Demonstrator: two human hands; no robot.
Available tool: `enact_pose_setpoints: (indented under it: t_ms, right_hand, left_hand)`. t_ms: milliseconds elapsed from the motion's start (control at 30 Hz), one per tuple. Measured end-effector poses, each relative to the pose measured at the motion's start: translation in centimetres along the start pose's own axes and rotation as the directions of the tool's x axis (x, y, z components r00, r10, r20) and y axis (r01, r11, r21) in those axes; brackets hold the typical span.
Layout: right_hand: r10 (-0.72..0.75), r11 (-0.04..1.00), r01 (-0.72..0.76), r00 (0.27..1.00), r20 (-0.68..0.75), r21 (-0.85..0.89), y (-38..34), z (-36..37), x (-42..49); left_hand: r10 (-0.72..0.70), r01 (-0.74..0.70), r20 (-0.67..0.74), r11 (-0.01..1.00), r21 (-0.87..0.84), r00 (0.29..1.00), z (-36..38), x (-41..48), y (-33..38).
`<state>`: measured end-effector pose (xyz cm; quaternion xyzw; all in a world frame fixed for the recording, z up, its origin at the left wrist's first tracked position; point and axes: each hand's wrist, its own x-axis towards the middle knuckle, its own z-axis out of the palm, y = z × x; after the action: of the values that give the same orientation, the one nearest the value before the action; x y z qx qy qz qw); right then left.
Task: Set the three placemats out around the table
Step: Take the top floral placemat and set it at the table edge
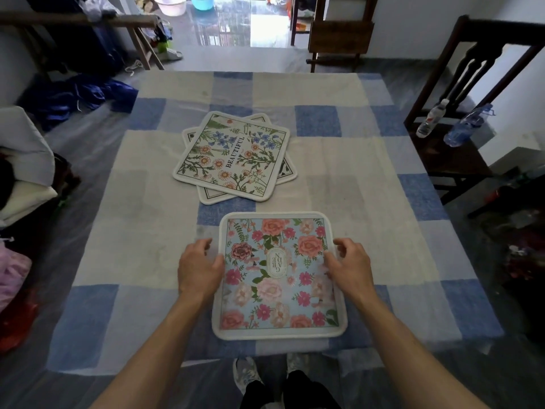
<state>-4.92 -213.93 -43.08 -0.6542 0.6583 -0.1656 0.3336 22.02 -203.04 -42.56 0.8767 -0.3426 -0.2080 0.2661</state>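
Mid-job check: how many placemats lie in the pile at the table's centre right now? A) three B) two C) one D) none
B: the BEAUTIFUL placemat lies askew on a second placemat whose corners show beneath it, while the rose placemat lies apart near the front edge, between the left hand and the right hand.

Table: covered edge to edge by a blue-and-white checked cloth, overhanging at 6 o'clock. Three mats lie directly on the cloth. The rose-print placemat is flat at 6 o'clock, just inside the near edge and square to it. A stack of two sits at centre, shifted slightly toward 12: the "BEAUTIFUL" floral placemat on top, the lower placemat rotated under it, corners poking out at 3, 6 and 9 o'clock. Stack and rose mat are apart, not touching.
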Motion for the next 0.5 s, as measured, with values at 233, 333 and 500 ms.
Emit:
enact_pose_setpoints:
  t_ms: [233, 333, 500]
  right_hand:
    - [-0.155, 0.980, 0.169, 0.980, -0.125, 0.106, -3.6, -2.6, -1.1]
    - [-0.211, 0.960, 0.236, 0.964, -0.164, 0.150, -4.5, -3.7, -2.1]
    - [-0.291, 0.913, 0.323, 0.944, -0.156, 0.248, -6.0, -5.4, -3.6]
  left_hand:
    - [0.114, -0.124, -0.075, 0.982, -0.145, 0.991, -3.4, 1.2, 2.4]
    - [0.157, -0.170, -0.082, 0.966, -0.193, 0.984, -4.6, 0.7, 3.0]
    - [0.154, -0.181, -0.108, 0.927, -0.328, 0.982, -7.4, -1.6, 3.3]
